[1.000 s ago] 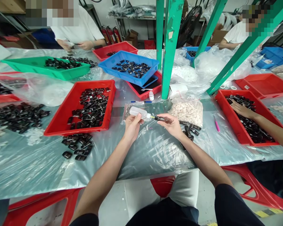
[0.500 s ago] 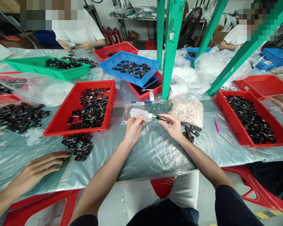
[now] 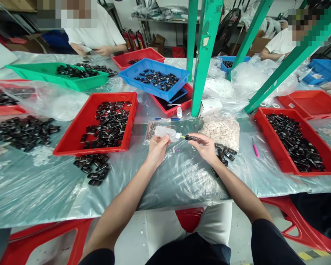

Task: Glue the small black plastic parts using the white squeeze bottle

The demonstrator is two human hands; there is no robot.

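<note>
My left hand (image 3: pixel 156 149) is closed round a small clear squeeze bottle (image 3: pixel 165 132) lying sideways, its thin yellow nozzle pointing right. My right hand (image 3: pixel 206 148) pinches a small black part (image 3: pixel 190 138) whose left end meets the nozzle tip. Both hands hover over the plastic-covered table (image 3: pixel 168 176). A few loose black parts (image 3: pixel 223 156) lie just right of my right hand. A bag of small pale pieces (image 3: pixel 220 131) sits behind it.
A red tray of black parts (image 3: pixel 77 136) stands left, with loose parts (image 3: pixel 92 169) in front. Another red tray (image 3: pixel 278 154) is right; a pink pen (image 3: pixel 255 149) lies beside it. Blue (image 3: pixel 132 79) and green (image 3: pixel 30 71) trays lie behind. Green posts (image 3: pixel 202 59) rise mid-table. Two people sit opposite.
A co-worker's hand at the lower left has pulled out of view; the hand over the right red tray left earlier. My hands keep bottle and part together, barely moving.
</note>
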